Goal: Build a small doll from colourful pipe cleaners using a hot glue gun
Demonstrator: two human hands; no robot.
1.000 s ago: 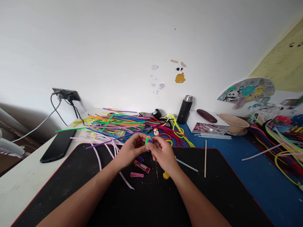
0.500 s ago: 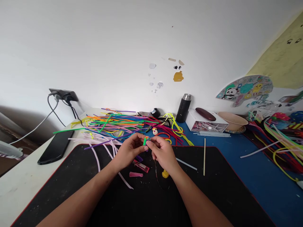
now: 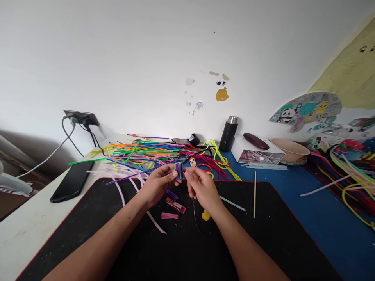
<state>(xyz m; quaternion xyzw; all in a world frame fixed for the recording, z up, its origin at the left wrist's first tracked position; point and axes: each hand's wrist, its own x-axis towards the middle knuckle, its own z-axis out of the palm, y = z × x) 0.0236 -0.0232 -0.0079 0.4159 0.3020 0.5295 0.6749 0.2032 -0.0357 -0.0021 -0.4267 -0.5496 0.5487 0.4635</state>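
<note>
My left hand (image 3: pixel 156 186) pinches a small bundle of purple and green pipe cleaners (image 3: pixel 179 171) upright between thumb and fingers. Close to its right side, my right hand (image 3: pixel 203 190) has its fingers drawn together. From under those fingers a thin dark wire (image 3: pixel 194 214) hangs and curls onto the black mat; its upper end is hidden. Below the hands lie a short purple bundle (image 3: pixel 172 194), a red lighter (image 3: pixel 175 205) and a short pink bundle (image 3: pixel 169 216). A yellow object (image 3: pixel 206 215) is partly covered by my right wrist.
Loose coloured pipe cleaners (image 3: pixel 146 151) are heaped behind the mat (image 3: pixel 158 253). A phone (image 3: pixel 71 181) lies left. Behind stand a black flask (image 3: pixel 229 134), a white box (image 3: pixel 244 152) and a bowl (image 3: pixel 290 150). A wooden stick (image 3: pixel 254 194) and a translucent glue stick (image 3: pixel 233 203) lie right.
The bundle in my left hand has been turned, and its purple and green side now shows. My right fingers have moved slightly away from it.
</note>
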